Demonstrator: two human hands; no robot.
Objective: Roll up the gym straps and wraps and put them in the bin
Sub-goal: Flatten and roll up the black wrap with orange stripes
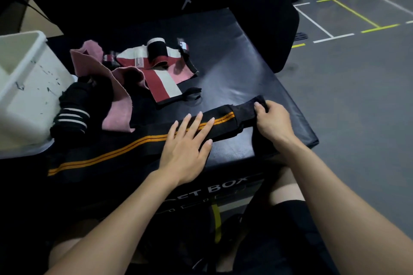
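Dim indoor light is falling from above, leaving a soft pale sheen glaring on the padded box top (234,73), while its front face and the area beneath are sinking into near-black shadow. The white bin (26,87) is reading brightest. Wide-angle distortion is bending the floor lines (348,15) toward the edges. Fine detail is looking soft and slightly blurred throughout.
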